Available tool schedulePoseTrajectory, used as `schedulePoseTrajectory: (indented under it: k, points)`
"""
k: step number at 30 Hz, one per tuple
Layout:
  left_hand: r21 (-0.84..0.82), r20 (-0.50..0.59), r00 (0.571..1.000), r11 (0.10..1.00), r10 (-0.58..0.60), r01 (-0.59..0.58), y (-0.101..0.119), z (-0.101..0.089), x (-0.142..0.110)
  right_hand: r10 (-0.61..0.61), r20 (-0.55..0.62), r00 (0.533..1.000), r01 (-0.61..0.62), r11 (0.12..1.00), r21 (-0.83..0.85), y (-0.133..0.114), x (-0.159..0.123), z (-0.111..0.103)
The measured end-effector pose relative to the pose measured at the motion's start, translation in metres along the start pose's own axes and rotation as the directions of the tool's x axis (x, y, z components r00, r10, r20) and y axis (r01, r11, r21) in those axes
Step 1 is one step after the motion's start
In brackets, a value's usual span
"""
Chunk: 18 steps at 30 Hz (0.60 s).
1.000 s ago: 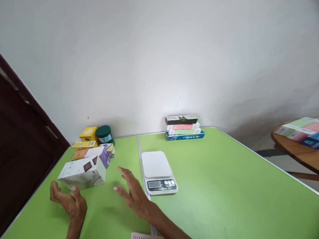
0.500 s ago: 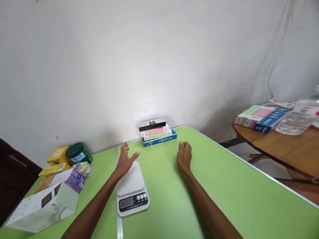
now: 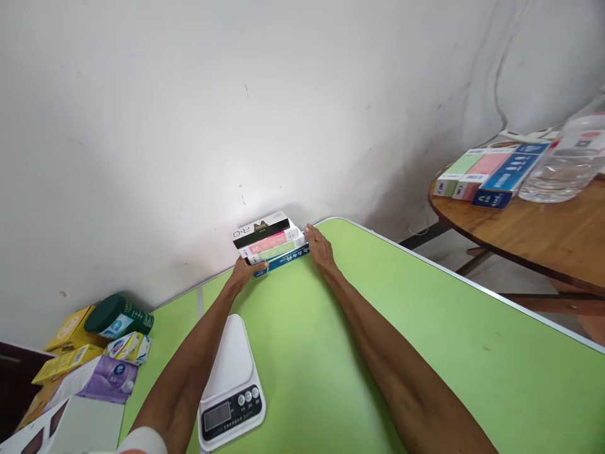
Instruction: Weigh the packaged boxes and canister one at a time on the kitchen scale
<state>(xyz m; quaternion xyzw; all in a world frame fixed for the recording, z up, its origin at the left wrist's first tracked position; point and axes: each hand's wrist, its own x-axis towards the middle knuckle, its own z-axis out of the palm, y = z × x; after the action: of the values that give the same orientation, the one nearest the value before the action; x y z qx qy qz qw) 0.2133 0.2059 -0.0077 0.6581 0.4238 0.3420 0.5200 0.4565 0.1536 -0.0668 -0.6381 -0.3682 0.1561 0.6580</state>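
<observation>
Against the wall at the table's far edge is a stack of flat boxes: a blue box point(image 3: 287, 259) at the bottom, green-and-white and pink boxes point(image 3: 273, 243) above it, and a black-and-white box point(image 3: 262, 231) on top. My left hand point(image 3: 244, 272) grips the stack's left end, its thumb on the front of the blue box and its other fingers mostly hidden. Pressed to the right end is my right hand point(image 3: 320, 247), fingers stretched along the side. A white digital kitchen scale point(image 3: 231, 384) lies nearer me, partly behind my left forearm.
On the green table's point(image 3: 425, 353) left side sit a dark green jar point(image 3: 120, 315), yellow boxes point(image 3: 70, 329), a purple pack point(image 3: 106, 379) and a white box point(image 3: 89, 422). At right, a round wooden table point(image 3: 543, 233) carries more boxes point(image 3: 491, 170) and a clear plastic bottle point(image 3: 562, 164).
Both hands have reached forward to the stack and taken its two ends; before, they hovered apart over the table. The stack now looks slightly turned. The view has shifted a little.
</observation>
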Motion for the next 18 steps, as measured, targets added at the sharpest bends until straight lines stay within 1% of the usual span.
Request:
schedulePoseTrajectory:
  k: [5,11,15,18]
  points:
    - [-0.018,-0.023,1.000,1.000,0.014,-0.014,-0.001,0.003,-0.001,-0.059,0.042,0.997,0.060,0.998,-0.024,-0.003,-0.003,-0.002]
    - [-0.032,-0.009,1.000,0.999,0.017,-0.017,0.000,0.004,-0.018,-0.105,0.076,0.992,0.108,0.994,-0.033,-0.010,-0.013,-0.010]
    - [-0.033,-0.008,1.000,0.999,0.006,-0.006,-0.004,0.006,-0.033,-0.114,0.086,0.990,0.117,0.993,-0.032,-0.015,-0.029,-0.021]
    - [-0.033,-0.002,1.000,0.999,-0.014,0.014,-0.007,0.008,-0.047,-0.115,0.076,0.990,0.118,0.992,-0.033,-0.019,-0.047,-0.035]
